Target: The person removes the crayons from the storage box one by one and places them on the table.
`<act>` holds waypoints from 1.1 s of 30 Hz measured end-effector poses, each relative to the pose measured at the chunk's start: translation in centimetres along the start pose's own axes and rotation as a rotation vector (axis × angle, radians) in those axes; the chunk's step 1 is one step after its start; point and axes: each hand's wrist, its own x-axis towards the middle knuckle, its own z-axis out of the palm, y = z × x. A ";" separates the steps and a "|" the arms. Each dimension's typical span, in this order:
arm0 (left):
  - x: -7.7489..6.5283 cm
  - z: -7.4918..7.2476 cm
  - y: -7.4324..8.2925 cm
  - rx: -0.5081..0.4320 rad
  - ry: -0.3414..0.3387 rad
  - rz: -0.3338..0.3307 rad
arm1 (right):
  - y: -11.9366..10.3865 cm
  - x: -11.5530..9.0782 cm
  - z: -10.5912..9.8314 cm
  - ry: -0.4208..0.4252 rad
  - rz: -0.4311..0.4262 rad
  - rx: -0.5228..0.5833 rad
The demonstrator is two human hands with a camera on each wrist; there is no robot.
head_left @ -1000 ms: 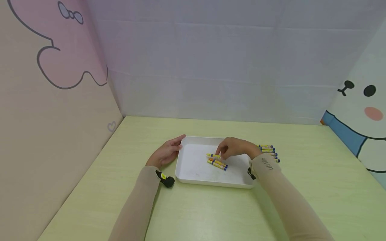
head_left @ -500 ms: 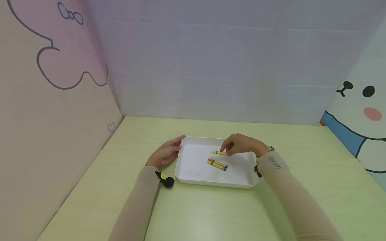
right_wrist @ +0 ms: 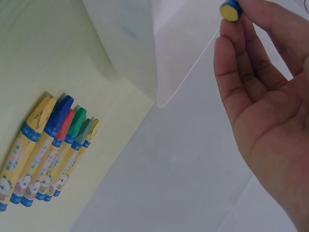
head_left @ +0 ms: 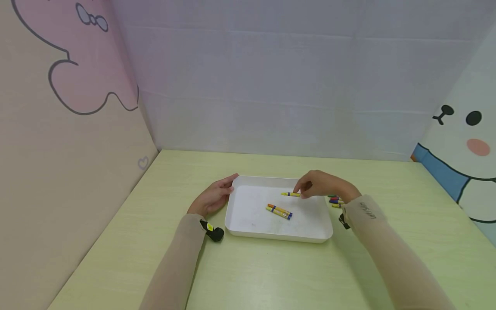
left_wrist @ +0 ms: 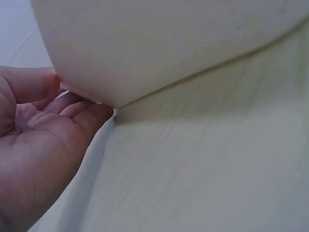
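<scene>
My right hand [head_left: 323, 184] pinches a yellow crayon [head_left: 289, 194] between thumb and fingertips, over the right back part of a white tray [head_left: 248, 226]. In the right wrist view the held crayon's blue-banded end [right_wrist: 231, 10] shows at the fingertips. Inside the tray lie an orange crayon [head_left: 283, 210] and a yellow-green crayon [head_left: 277, 212], side by side and slanted. My left hand [head_left: 213, 197] grips the tray's left side near the back corner. The left wrist view has its thumb against the tray wall [left_wrist: 145, 53] and the fingers at the lower edge.
Right of the tray, several crayons [right_wrist: 41, 154] lie in a row on the pale wooden table [head_left: 248, 275]: yellow, blue, red and green tips show. My right forearm partly covers them in the head view. A pale wall [head_left: 248, 107] stands behind the table.
My right hand has lifted the yellow crayon from beside the other two and carried it right and back, toward the tray's right side. The left hand and tray stay put.
</scene>
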 end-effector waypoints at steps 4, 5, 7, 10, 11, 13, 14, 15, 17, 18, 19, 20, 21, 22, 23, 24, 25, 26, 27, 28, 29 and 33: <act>0.0 0.0 0.0 0.000 -0.003 0.000 | 0.5 -0.6 -0.2 0.018 -0.011 0.004; 0.0 0.0 0.0 -0.002 -0.003 -0.001 | 0.7 -0.7 -0.3 0.024 -0.015 0.003; 0.0 0.0 0.0 -0.005 -0.007 0.000 | 1.1 -1.0 -0.3 0.041 -0.022 0.004; 0.0 0.0 0.0 -0.009 -0.011 0.000 | 1.7 -1.6 -0.4 0.066 -0.036 0.011; 0.0 -0.1 0.0 -0.009 -0.012 0.001 | 1.9 -1.7 -0.5 0.072 -0.038 0.011; 0.0 -0.1 0.0 -0.007 -0.011 0.001 | 2.2 -2.1 -0.6 0.080 -0.036 0.016; 0.0 -0.1 0.0 -0.003 -0.010 0.002 | 2.3 -2.2 -0.7 0.081 -0.039 0.015; 0.0 -0.1 0.0 0.000 -0.010 0.002 | 2.5 -2.4 -0.8 0.082 -0.040 0.013; -0.1 -0.1 0.0 -0.004 -0.003 -0.003 | 2.7 -2.7 -1.0 0.084 -0.038 0.004; -0.1 -0.1 0.0 -0.004 -0.004 -0.003 | 2.9 -2.9 -1.0 0.086 -0.034 0.002; -0.1 -0.1 0.0 -0.002 -0.005 -0.002 | 3.0 -3.0 -1.1 0.088 -0.029 -0.004; -0.1 -0.1 0.0 -0.006 -0.008 -0.002 | 3.2 -3.2 -1.2 0.089 -0.027 -0.008; -0.1 -0.1 0.0 -0.010 -0.010 -0.002 | 3.4 -3.3 -1.2 0.091 -0.024 -0.010; -0.1 -0.1 0.0 -0.013 -0.012 -0.002 | 3.6 -3.5 -1.3 0.093 -0.024 -0.015; -0.1 0.0 0.0 -0.012 -0.016 0.000 | 3.7 -3.6 -1.3 0.096 -0.021 -0.015; -0.1 0.0 0.0 -0.010 -0.019 0.002 | 3.9 -3.7 -1.4 0.099 -0.022 -0.017; -0.1 0.0 0.0 -0.011 -0.019 0.001 | 4.1 -3.9 -1.5 0.102 -0.022 -0.019; -0.1 0.0 0.0 -0.015 -0.018 0.000 | 4.3 -4.0 -1.5 0.106 -0.028 -0.022; -0.1 0.0 0.1 -0.013 -0.016 -0.001 | 4.4 -4.2 -1.6 0.112 -0.032 -0.023; -0.1 0.0 0.1 -0.012 -0.015 -0.003 | 4.6 -4.3 -1.6 0.116 -0.037 -0.026; -0.1 0.0 0.1 -0.012 -0.013 -0.004 | 4.7 -4.5 -1.7 0.120 -0.038 -0.025; -0.1 0.0 0.1 -0.019 -0.013 -0.011 | 5.2 -5.2 -1.8 0.122 -0.040 -0.015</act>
